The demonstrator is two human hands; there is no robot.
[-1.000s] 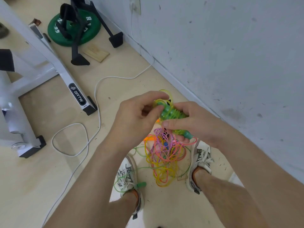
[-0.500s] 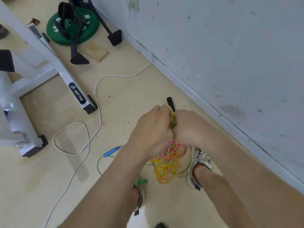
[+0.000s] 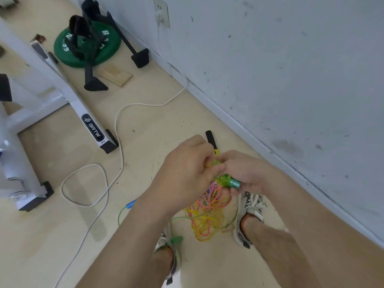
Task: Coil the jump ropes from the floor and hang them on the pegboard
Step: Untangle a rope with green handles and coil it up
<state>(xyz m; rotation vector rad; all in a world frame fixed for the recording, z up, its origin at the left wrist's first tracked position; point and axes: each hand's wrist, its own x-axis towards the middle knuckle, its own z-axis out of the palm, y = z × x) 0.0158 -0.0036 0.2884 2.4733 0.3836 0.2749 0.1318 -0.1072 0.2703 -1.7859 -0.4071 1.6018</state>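
My right hand (image 3: 247, 173) grips a green jump rope handle (image 3: 227, 181) wound with green cord; its teal end cap pokes out below my fingers. Pressed against it, my left hand (image 3: 185, 173) pinches the cord at the handle's upper end. Below my hands a tangle of yellow, orange and pink ropes (image 3: 207, 217) lies on the floor between my shoes. A thin green rope with a blue handle (image 3: 130, 204) lies to the left. A black handle (image 3: 211, 139) lies on the floor beyond my hands. No pegboard is in view.
A white cable (image 3: 116, 129) loops across the floor from a wall outlet (image 3: 161, 14). A white machine frame (image 3: 62, 90) stands at left. A green weight plate (image 3: 87, 48) with black stand legs and a wooden block (image 3: 115, 75) sit at the back. The grey wall (image 3: 291, 69) runs along the right.
My hands dropped lower and closed together around the green handle, then shifted so its teal end shows again. The view tilted slightly, revealing the black handle and the blue handle.
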